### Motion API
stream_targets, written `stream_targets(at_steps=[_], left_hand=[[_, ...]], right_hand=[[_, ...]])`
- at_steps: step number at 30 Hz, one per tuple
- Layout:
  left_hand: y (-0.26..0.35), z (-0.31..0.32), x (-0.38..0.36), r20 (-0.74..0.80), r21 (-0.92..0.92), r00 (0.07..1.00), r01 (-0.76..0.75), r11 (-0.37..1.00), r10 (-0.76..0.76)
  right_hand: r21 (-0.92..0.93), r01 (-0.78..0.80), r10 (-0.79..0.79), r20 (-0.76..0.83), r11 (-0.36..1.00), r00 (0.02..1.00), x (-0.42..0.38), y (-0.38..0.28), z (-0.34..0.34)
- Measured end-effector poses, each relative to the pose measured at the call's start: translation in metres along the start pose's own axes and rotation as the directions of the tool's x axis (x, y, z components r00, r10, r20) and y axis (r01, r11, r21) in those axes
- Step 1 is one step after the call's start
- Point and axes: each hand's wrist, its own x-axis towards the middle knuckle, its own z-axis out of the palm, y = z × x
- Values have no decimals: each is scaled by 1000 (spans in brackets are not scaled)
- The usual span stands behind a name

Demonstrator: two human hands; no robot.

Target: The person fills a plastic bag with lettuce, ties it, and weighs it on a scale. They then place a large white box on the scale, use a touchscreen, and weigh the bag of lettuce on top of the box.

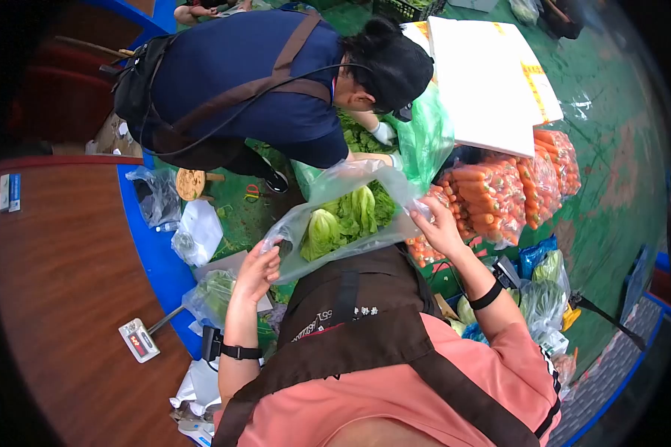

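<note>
A clear plastic bag (289, 232) hangs wide-mouthed and wrinkled, its rim pinched at one side by the left grip (256, 270) and at the other by the right grip (436, 226). Inside sits leafy green lettuce (338, 220), pale and rounded toward the left side, with longer ruffled leaves toward the right, darker at their frilly edges.

On the green floor (604, 171) I see bagged carrots (484, 194), a round wooden stool (190, 183), and, as far as I can make out, red-handled scissors (252, 194) near bits of leaf.
</note>
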Motion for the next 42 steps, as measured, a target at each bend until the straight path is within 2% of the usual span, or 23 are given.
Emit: stream_targets(at_steps=[2, 3, 5, 8, 11, 17, 21, 24, 27, 33, 42], left_hand=[[-6, 5, 1, 12, -2, 1000, 5, 1000, -5], [4, -5, -4, 4, -7, 1000, -9, 1000, 9], [-1, -4, -3, 19, -50, 1000, -15, 999, 16], [-2, 2, 0, 33, -28, 999, -3, 1000, 4], [-4, 1, 2, 73, 4, 997, 27, 1000, -27], [-5, 2, 4, 98, 1, 994, 52, 999, -52], [-4, -4, 4, 68, -37, 998, 17, 999, -14], [-6, -10, 4, 41, -46, 999, 12, 999, -10], [-10, -14, 3, 10, -55, 1000, 22, 998, -22], [-11, -17, -2, 17, -83, 999, 43, 996, -42], [-10, -6, -6, 70, 11, 995, 73, 997, -73]], right_hand=[[257, -134, 111, 102, 957, 989, -3, 0, -2], [303, -119, 95, 95, 946, 991, 1, -7, 11], [348, -109, 84, 85, 931, 993, 0, -2, 11], [303, -182, 154, 114, 936, 982, 5, -6, 4], [416, -232, 189, 144, 879, 971, 7, -3, 5], [590, -290, 148, 278, 753, 949, 5, 1, 8], [471, -370, 221, 341, 801, 914, 7, -22, 0], [491, -507, 325, 410, 709, 852, 11, -19, 2], [550, -485, 210, 488, 680, 847, 10, -19, 5], [614, -345, 10, 481, 710, 877, 8, -17, 15], [450, -472, 121, 615, 758, 780, 14, -22, 8]])
